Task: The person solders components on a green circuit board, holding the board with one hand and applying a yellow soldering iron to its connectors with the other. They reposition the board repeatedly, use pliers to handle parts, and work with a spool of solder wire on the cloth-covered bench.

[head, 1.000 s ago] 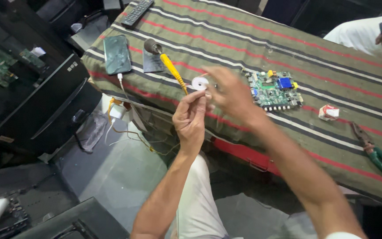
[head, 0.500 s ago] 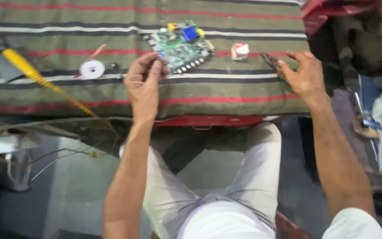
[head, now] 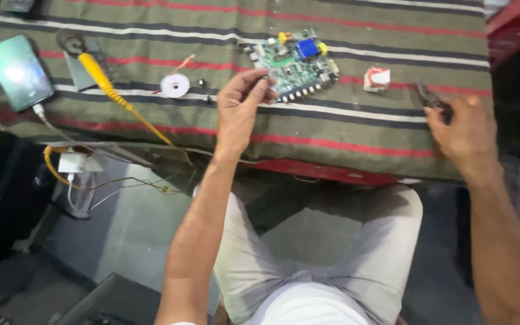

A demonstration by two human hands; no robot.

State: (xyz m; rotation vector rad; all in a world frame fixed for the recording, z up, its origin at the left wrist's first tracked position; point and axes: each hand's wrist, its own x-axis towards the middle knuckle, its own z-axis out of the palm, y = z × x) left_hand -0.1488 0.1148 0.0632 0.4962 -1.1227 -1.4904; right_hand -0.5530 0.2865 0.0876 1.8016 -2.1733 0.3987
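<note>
A green circuit board (head: 294, 62) with a blue part and yellow parts lies on the striped cloth (head: 332, 120). My left hand (head: 241, 108) hovers just left of the board, thumb and forefinger pinched on something too small to make out. My right hand (head: 461, 129) rests at the cloth's right edge, its fingers closed around dark pliers (head: 430, 97) whose tips stick out to the upper left.
A white solder spool (head: 175, 85) and a yellow-handled soldering iron (head: 100, 75) lie left of the board. A phone (head: 19, 71) on a white cable sits at far left. A small red-and-white packet (head: 377, 78) lies right of the board. My knees are below the table edge.
Both hands were together over the spool; the right hand has since moved right to the pliers and closed on them. The left hand stays by the board. The view has shifted.
</note>
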